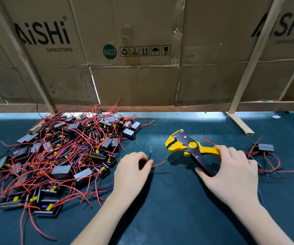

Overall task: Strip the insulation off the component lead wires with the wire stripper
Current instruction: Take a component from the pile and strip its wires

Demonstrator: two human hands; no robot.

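Observation:
My right hand [231, 172] grips the two handles of a yellow and black wire stripper [185, 145], whose open jaws point left just above the dark green mat. My left hand [133, 172] pinches a thin red lead wire [159, 163] and a dark wire beside it; the component they belong to is hidden under my fingers. The red wire's tip lies a short way below and left of the stripper jaws, not touching them.
A big heap of grey box components with red leads [63, 156] covers the mat's left side. A small group of similar components [264, 147] lies at the right. A cardboard wall [142, 68] on wooden struts [240, 121] closes the back.

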